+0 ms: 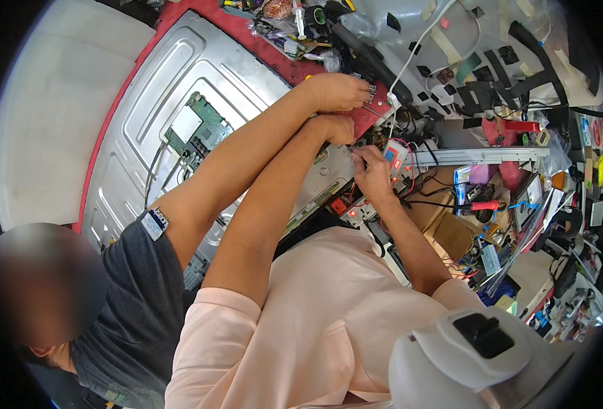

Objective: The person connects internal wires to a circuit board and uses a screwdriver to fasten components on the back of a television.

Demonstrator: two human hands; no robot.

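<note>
The room was very full, with wires, bags and bits of tools piled to the right and at the top. A big silver metal panel (230, 51) lay on a red table top (364, 127), and a green circuit board (213, 126) sat on the panel. The person's left hand (340, 129) was curled up small over the silver metal piece (332, 178) near the panel's lower right corner. I cannot tell if it held anything. The person's right hand (373, 169) was just across from it, with its fingers bent and close together by the edge of the same piece. I cannot tell if something was pinched there. A co-worker's hand (342, 92) was just above the left hand, and that bare arm went over the panel. A little box with a red and blue label (398, 155) lay beside the right hand, with wires near it. Further right was a brown cardboard box (453, 235); I cannot tell what was in it. A blue and white packet (461, 180) was near that. At the top, a clear plastic bag (277, 9) had reddish-brown stuff inside, too small to name.
</note>
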